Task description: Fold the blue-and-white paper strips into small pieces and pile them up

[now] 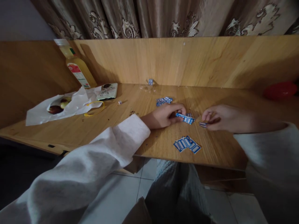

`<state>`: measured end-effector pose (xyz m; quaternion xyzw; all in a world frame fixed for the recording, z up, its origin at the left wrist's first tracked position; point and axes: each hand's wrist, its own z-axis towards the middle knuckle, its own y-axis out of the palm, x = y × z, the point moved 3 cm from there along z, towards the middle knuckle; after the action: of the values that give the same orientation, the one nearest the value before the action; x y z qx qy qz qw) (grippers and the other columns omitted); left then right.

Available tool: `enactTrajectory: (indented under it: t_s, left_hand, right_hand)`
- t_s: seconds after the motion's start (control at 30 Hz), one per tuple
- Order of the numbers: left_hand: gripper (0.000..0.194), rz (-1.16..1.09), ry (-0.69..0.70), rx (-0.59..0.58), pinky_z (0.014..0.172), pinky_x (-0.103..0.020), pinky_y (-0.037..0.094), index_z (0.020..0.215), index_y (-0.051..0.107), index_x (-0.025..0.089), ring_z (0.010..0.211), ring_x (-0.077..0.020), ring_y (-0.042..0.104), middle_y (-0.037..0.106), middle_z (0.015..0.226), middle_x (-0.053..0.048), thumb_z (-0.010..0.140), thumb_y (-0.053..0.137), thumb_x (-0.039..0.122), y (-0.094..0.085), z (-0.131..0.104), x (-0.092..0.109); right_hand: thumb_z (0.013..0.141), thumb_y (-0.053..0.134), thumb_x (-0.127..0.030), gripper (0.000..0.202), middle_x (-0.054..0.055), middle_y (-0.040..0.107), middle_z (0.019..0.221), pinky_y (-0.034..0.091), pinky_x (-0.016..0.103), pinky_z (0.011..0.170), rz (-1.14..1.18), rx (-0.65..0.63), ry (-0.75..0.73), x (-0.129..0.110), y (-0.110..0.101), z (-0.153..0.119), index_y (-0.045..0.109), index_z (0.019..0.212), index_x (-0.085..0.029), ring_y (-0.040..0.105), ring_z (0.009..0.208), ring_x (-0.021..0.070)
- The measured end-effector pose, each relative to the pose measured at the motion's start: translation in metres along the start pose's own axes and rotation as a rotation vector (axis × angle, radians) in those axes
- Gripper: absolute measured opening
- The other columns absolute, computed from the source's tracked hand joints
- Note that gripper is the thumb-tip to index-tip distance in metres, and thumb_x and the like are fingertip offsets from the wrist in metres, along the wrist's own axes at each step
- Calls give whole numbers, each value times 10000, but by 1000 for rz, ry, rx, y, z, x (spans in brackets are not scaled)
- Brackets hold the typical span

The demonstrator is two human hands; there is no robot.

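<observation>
Near the middle of the wooden desk, my left hand (164, 115) grips a small stack of blue-and-white cards (185, 118) between thumb and fingers. To its right, my right hand (220, 118) pinches a small blue-edged card (203, 124) just above the desk. A fanned group of blue-and-white cards (187, 144) lies by the front edge, below both hands. Another loose pile of such cards (164, 101) is spread behind my left hand. One small blue-and-white piece (150, 81) stands at the back board.
At the back left stands a bottle (78, 67) of yellow liquid. Fruit (61, 105) rests on white paper (35, 115) with a yellow loop (95, 109) and a printed packet (108, 91) beside it. A red object (280, 91) sits at the far right.
</observation>
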<state>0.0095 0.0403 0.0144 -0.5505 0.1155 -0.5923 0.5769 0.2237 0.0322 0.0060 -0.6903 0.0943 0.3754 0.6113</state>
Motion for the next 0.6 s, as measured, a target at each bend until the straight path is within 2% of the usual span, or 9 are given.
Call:
enactTrajectory:
  t_s: [0.07,0.23,0.43,0.53,0.6]
  left_hand:
    - [116,-7,6,2,609,-218,353,911,546,148,640,-95,475,551,743,-1,823,544,224,0,-1,0]
    - [103,-11,17,-20,610,-208,369,923,537,146,654,-91,493,575,769,-4,833,525,194,-1,-2,0]
    - [94,5,-23,-45,659,-231,395,930,531,162,728,-113,531,596,829,-18,841,505,182,-2,-4,0]
    - [86,12,-31,-43,658,-234,398,919,534,166,731,-116,529,590,815,-16,840,508,188,-3,-3,0]
    - [73,13,-26,-32,675,-237,404,907,534,168,755,-119,534,594,832,-21,839,509,179,-3,-2,1]
  right_hand:
    - [542,666,-265,155,-36,609,591,458,287,507,-38,-98,5,-1,2,6,573,666,-253,575,543,158]
    - [547,616,-186,187,-51,586,620,420,253,494,-57,-90,14,-1,8,4,537,707,-241,558,542,131]
    - [590,568,-150,193,-50,582,615,404,262,504,-162,-44,-88,-13,5,-3,518,742,-257,551,551,141]
    - [689,552,-232,30,-38,569,584,398,269,478,-180,-131,-103,-20,0,-5,543,696,-259,532,511,137]
    - [709,582,-331,94,-34,573,547,412,268,463,-151,-44,-60,-19,-6,-6,574,650,-257,529,482,134]
